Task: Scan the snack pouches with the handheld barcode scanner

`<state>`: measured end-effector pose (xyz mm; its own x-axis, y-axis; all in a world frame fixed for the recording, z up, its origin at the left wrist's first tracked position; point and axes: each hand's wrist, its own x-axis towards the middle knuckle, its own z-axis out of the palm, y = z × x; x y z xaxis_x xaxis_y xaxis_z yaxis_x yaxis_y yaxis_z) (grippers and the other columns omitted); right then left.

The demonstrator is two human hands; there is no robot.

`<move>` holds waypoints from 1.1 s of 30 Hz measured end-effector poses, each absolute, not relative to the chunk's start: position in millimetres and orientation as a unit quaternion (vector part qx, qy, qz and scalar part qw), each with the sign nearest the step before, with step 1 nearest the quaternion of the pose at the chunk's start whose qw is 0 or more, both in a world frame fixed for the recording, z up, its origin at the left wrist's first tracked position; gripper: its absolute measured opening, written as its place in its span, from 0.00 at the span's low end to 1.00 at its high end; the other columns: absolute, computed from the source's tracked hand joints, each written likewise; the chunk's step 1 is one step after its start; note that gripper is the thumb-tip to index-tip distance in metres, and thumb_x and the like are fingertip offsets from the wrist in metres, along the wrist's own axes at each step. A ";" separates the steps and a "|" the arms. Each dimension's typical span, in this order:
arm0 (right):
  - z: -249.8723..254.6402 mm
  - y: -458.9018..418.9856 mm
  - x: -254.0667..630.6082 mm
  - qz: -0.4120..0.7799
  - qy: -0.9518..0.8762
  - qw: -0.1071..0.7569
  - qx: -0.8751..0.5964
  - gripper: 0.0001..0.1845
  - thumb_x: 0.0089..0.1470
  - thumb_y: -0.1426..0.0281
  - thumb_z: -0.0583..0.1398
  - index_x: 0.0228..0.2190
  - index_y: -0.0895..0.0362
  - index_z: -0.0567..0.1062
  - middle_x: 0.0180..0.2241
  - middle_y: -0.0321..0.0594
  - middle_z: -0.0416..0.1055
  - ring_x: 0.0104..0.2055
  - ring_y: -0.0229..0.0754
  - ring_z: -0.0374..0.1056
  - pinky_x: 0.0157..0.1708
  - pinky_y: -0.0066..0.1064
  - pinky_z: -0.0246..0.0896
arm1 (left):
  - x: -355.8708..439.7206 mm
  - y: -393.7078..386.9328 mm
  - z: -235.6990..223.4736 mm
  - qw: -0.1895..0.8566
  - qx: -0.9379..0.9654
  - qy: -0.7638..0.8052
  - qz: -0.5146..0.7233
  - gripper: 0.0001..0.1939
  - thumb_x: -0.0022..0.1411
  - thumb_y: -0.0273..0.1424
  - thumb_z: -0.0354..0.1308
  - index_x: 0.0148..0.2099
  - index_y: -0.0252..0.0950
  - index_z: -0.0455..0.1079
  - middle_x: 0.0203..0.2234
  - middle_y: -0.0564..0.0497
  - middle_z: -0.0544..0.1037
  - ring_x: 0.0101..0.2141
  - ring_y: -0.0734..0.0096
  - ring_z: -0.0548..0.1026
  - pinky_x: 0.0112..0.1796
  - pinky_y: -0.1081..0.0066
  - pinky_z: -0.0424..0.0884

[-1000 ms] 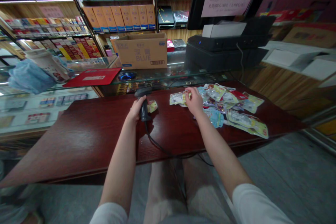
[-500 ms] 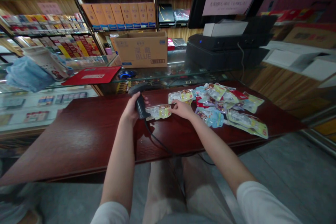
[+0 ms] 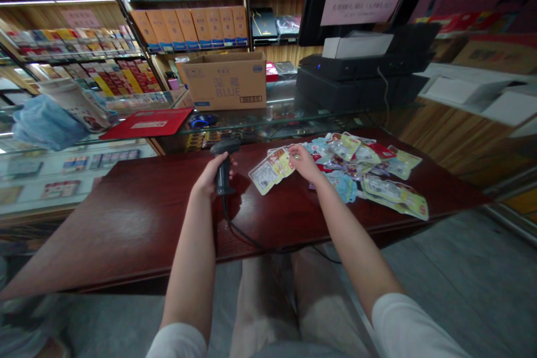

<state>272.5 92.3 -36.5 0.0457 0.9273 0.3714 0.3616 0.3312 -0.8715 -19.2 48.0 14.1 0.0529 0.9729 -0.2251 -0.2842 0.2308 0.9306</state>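
My left hand is wrapped round the handle of a black barcode scanner, held upright over the dark red wooden table. Its cable trails down toward the table's front edge. Between the fingers and thumb of my right hand is the right end of a yellow snack packet, tilted up with its printed back showing. Part of another packet lies behind it, mostly hidden. To the right is a pile of similar packets in yellow, blue and red, some overlapping.
Behind the table runs a glass counter with a cardboard box, a red mat, a blue-lit mouse and a black printer-like machine. A cup and blue cloth stand left. Stocked shelves rise at the back.
The yellow packet, flat beside the scanner before, is now lifted, turned over and moved right by my right hand. My left hand keeps the scanner, now held more upright.
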 end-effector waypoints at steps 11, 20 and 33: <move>-30.9 110.6 322.7 0.176 -0.448 0.696 -0.533 0.05 0.45 0.70 0.59 0.29 0.56 0.71 0.27 0.35 0.70 0.31 0.40 0.67 0.37 0.36 0.67 | 20.7 27.5 17.9 0.669 0.543 0.381 0.336 0.25 0.51 0.51 0.66 0.35 0.32 0.72 0.17 0.51 0.72 0.16 0.75 0.68 0.17 0.76 0.65; -41.1 120.2 334.3 0.150 -0.430 0.713 -0.533 0.06 0.44 0.69 0.61 0.29 0.56 0.71 0.27 0.34 0.70 0.30 0.39 0.68 0.39 0.36 0.67 | 39.5 22.8 14.8 0.668 0.579 0.366 0.290 0.23 0.54 0.50 0.64 0.32 0.32 0.69 0.16 0.53 0.70 0.16 0.77 0.67 0.17 0.77 0.63; -42.5 121.6 335.7 0.150 -0.434 0.705 -0.540 0.07 0.44 0.70 0.62 0.30 0.55 0.70 0.27 0.34 0.71 0.32 0.40 0.69 0.40 0.36 0.66 | 44.2 25.2 8.8 0.657 0.593 0.368 0.286 0.21 0.54 0.48 0.62 0.29 0.33 0.69 0.15 0.53 0.69 0.15 0.76 0.67 0.18 0.76 0.63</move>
<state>335.7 121.6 -42.5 0.5781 0.6803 0.4506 0.2570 0.3723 -0.8918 44.2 25.2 8.8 0.5667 0.8112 -0.1442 0.0605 0.1336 0.9892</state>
